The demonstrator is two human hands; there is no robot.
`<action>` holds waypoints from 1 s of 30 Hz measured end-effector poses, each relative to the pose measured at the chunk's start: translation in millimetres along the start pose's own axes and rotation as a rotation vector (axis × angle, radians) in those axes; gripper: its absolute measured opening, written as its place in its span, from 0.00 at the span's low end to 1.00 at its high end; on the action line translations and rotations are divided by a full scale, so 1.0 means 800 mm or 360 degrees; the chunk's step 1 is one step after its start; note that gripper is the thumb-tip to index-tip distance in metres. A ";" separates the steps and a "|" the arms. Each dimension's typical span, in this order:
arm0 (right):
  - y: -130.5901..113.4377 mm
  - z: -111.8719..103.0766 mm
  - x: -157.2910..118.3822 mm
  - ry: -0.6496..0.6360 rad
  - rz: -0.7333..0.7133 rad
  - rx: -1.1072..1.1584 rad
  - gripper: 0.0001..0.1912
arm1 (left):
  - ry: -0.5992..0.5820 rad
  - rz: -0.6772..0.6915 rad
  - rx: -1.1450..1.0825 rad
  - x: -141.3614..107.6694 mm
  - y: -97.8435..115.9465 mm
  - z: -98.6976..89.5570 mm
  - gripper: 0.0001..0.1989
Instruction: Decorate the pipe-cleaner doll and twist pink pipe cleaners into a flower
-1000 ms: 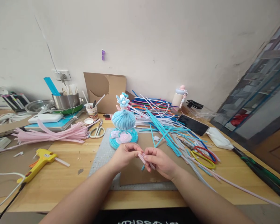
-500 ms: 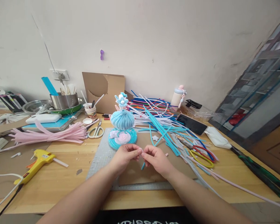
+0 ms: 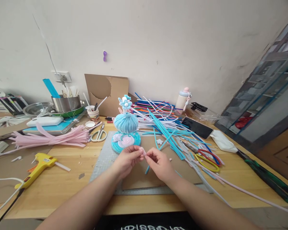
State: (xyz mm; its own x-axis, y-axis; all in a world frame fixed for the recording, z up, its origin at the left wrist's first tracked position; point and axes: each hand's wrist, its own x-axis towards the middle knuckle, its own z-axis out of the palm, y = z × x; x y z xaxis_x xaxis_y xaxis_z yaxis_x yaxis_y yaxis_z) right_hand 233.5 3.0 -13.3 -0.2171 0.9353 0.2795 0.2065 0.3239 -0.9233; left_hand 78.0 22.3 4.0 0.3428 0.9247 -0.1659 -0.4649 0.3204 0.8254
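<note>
Left hand [image 3: 128, 159]: nearly closed, thumb and forefinger pinching one end of a small pale pink fuzzy strip [image 3: 143, 151]; other fingers loosely curled.
Right hand [image 3: 159, 162]: also nearly closed, gripping the same strip at fingertip level, thumb against forefinger; cannot tell how much lies hidden inside.
Pink strip: between both sets of fingertips, lifted above a flat brown cardboard sheet [image 3: 144, 180]; probably held from two sides for fine control, with fingertips rather than palms to avoid crushing the soft pile.
Cardboard: laid over a grey cutting mat [image 3: 100, 159], likely to shield the wooden surface [image 3: 74, 195].
Fluffy blue figure with a pleated round skirt [image 3: 126, 123]: upright on a round turquoise base [image 3: 138, 142], just beyond the left hand; seemingly near enough for comparison, yet out of the fingers' way.
White flower-shaped piece [image 3: 159, 141]: flat on the cardboard beyond the right hand, beside loose turquoise fuzzy stems [image 3: 166, 134]; apparently within easy reach.
Yellow glue gun [image 3: 42, 163]: lying on the left, well apart from both hands, perhaps to leave elbow room.
Pale-handled metal scissors [image 3: 99, 135]: resting beside the mat, blades pointing away, presumably for a safe pick-up by the handles.
</note>
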 end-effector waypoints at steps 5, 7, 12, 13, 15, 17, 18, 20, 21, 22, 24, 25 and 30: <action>-0.003 0.003 0.003 0.0037 0.0247 0.0279 0.16 | -0.0016 -0.0077 0.0072 -0.001 -0.007 -0.001 0.12; -0.004 0.003 0.004 0.0004 0.0260 0.0331 0.16 | -0.0010 -0.0092 0.0096 0.000 -0.009 -0.003 0.12; 0.001 0.002 0.003 0.0026 0.0147 0.0313 0.12 | 0.0125 -0.0099 0.0050 0.001 -0.008 -0.005 0.12; 0.002 0.002 0.002 0.0055 0.0106 0.0264 0.11 | 0.0134 -0.0112 0.0042 0.001 -0.007 -0.005 0.12; 0.003 0.003 0.000 0.0089 0.0018 0.0150 0.10 | 0.0124 -0.0148 0.0041 0.000 -0.007 -0.003 0.13; 0.002 0.003 -0.002 0.0083 -0.0044 0.0049 0.10 | 0.0104 -0.0175 0.0060 -0.001 -0.008 -0.001 0.14; 0.001 0.002 -0.003 0.0079 -0.0062 0.0002 0.10 | 0.0099 -0.0178 0.0072 -0.001 -0.008 -0.001 0.14; 0.000 0.002 -0.003 0.0083 -0.0075 -0.0081 0.10 | 0.0099 -0.0162 0.0103 -0.001 -0.009 0.000 0.14; 0.000 0.002 -0.003 0.0086 -0.0071 -0.0107 0.10 | 0.0100 -0.0150 0.0116 -0.001 -0.010 0.000 0.13; 0.001 0.002 -0.003 0.0088 -0.0061 -0.0119 0.10 | 0.0099 -0.0144 0.0124 -0.001 -0.010 0.001 0.13; 0.002 0.003 -0.002 0.0067 -0.0033 -0.0113 0.09 | 0.0094 -0.0139 0.0127 -0.001 -0.011 0.001 0.13; 0.003 0.004 -0.002 0.0043 -0.0026 -0.0105 0.08 | 0.0093 -0.0138 0.0127 -0.001 -0.011 0.001 0.12; -0.003 0.000 -0.006 0.0008 -0.0142 -0.0265 0.05 | 0.0068 -0.0096 0.0093 -0.001 -0.010 0.000 0.11</action>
State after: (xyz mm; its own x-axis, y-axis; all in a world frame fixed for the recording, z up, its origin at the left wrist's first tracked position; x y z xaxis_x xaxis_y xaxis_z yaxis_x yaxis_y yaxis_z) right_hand 233.5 -2.1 -12.0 -0.2372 0.9023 0.3601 0.3420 0.4245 -0.8383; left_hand 81.2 18.9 -2.2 0.3327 0.9124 -0.2382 -0.3954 0.3643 0.8432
